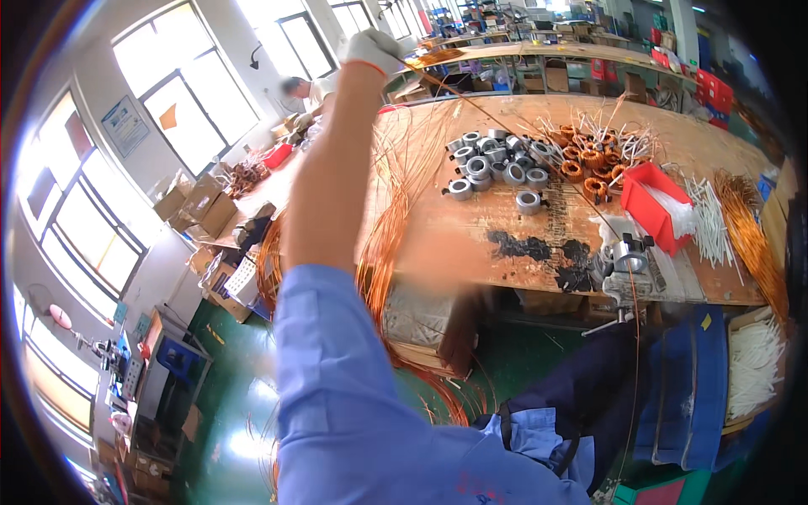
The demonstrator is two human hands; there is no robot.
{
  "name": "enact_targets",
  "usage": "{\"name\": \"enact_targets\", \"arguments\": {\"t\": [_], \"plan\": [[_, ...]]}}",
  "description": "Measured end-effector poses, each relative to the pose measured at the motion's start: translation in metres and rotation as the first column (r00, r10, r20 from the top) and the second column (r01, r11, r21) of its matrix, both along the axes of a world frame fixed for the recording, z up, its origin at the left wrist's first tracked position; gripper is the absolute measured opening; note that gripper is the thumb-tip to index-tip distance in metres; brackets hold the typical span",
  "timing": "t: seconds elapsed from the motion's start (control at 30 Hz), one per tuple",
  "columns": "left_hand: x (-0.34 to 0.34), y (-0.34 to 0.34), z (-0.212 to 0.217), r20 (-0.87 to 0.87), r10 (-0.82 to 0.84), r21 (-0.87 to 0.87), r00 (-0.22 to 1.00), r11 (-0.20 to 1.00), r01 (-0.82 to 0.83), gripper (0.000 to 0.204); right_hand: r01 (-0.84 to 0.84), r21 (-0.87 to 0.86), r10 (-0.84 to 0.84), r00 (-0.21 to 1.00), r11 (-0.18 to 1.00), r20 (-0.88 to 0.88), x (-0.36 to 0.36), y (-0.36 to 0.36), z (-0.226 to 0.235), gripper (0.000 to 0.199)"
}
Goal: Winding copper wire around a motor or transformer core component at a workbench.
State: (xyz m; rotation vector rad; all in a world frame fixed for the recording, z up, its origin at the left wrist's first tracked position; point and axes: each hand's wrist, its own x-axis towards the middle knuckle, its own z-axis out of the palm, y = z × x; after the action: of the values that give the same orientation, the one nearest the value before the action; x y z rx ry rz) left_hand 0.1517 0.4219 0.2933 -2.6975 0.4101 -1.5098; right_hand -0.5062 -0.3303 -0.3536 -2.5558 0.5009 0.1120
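Observation:
My left hand (373, 52), in a white glove, is raised high at arm's length and closed on a copper wire (505, 128). This wire slants down to a grey ring core (629, 255) clamped in a bench vise (621, 286). Below the vise, a strand of wire hangs toward the floor. A smeared, skin-coloured shape in front of the bench edge seems to be my right hand (439, 259); its fingers cannot be made out. Several grey ring cores (528, 200) lie on the wooden bench (471, 223), beside copper-wound rings (593, 158) with white leads.
Long copper wires (383, 244) drape over the bench's left side. At right are a red bin (656, 202), white sleeves (711, 215) and a copper wire bundle (749, 227). Below stands a box of white tubes (752, 362). Another person (313, 93) sits by the windows.

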Motion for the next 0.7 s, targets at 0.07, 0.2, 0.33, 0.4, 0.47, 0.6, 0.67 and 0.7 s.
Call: {"name": "enact_targets", "arguments": {"t": [0.07, 0.2, 0.33, 0.4, 0.47, 0.6, 0.67, 0.7], "plan": [[-0.064, 0.026, 0.015, 0.045, 0.041, -0.226, 0.998, 0.974, -0.03, 0.005, 0.028, -0.143, -0.064, 0.965, 0.989, -0.254, -0.038, -0.025, -0.038, 0.058], [-0.168, 0.005, -0.024, -0.153, -0.204, -0.651, 0.967, 0.757, 0.057, 0.002, 0.392, 0.031, -0.393, 0.919, 0.92, 0.039, -0.064, -0.047, -0.082, 0.027], [-0.224, -0.102, -0.096, -0.395, -0.523, -0.603, 0.755, 0.768, 0.217, 0.006, 0.204, -0.132, -0.232, 0.94, 0.97, -0.251, -0.018, -0.051, -0.04, 0.029], [-0.23, -0.178, -0.124, -0.522, -0.646, -0.53, 0.557, 0.758, 0.381, 0.009, 0.072, -0.186, -0.05, 0.991, 0.98, 0.122, 0.042, -0.049, 0.008, 0.022], [-0.225, -0.259, -0.143, -0.609, -0.703, -0.457, 0.367, 0.69, 0.562, 0.012, 0.142, -0.364, -0.018, 0.946, 0.92, 0.323, 0.106, -0.039, 0.067, 0.018], [-0.206, -0.406, -0.154, -0.699, -0.708, -0.382, 0.106, 0.494, 0.781, 0.017, 0.355, -0.422, -0.212, 0.913, 0.834, 0.349, 0.195, -0.01, 0.188, 0.028], [-0.199, -0.464, -0.154, -0.726, -0.688, -0.375, 0.014, 0.413, 0.83, 0.02, 0.459, -0.462, -0.192, 0.836, 0.759, 0.514, 0.213, 0.007, 0.23, 0.024], [-0.197, -0.491, -0.155, -0.738, -0.674, -0.375, -0.03, 0.372, 0.849, 0.021, 0.499, -0.474, -0.027, 0.709, 0.726, 0.705, 0.218, 0.012, 0.245, 0.022]]}}
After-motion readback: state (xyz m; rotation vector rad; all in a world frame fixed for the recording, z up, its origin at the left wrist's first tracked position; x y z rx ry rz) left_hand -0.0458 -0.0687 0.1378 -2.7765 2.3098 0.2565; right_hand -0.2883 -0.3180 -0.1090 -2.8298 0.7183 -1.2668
